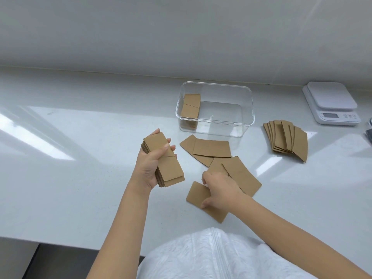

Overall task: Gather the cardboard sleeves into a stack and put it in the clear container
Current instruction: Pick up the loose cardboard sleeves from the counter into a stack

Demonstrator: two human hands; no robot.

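One view only, from the head. Left hand held the stack above the counter, fingers closed round it. Right hand pinched a loose sleeve near the front edge, its long axis running toward the front right. The stack lay just to the left of it; the container stood behind, toward the back edge.

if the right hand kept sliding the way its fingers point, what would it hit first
Probably the stack in the left hand: the right hand points left over a sleeve, though the stack may sit higher.
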